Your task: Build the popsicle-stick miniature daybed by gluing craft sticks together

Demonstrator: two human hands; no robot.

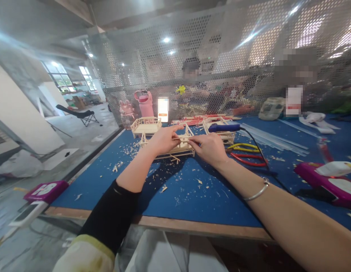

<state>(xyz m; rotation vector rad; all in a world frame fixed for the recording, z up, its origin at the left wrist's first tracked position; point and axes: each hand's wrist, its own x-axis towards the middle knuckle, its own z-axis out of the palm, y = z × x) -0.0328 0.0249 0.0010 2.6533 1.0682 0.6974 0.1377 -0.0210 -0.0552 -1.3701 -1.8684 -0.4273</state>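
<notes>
Left hand and right hand pinching thin stick at wooden frame, mid-table.
Hands are working close but apart above the frame; red-handled pliers are lying right; farther off, a left model and right model are standing, red sticks lying beyond.

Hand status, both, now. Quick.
Left hand: closed, fingertips on a thin wooden stick, one finger lifted.
Right hand: closed, pinching the thin wooden stick; whether it's loose can't be told.
</notes>
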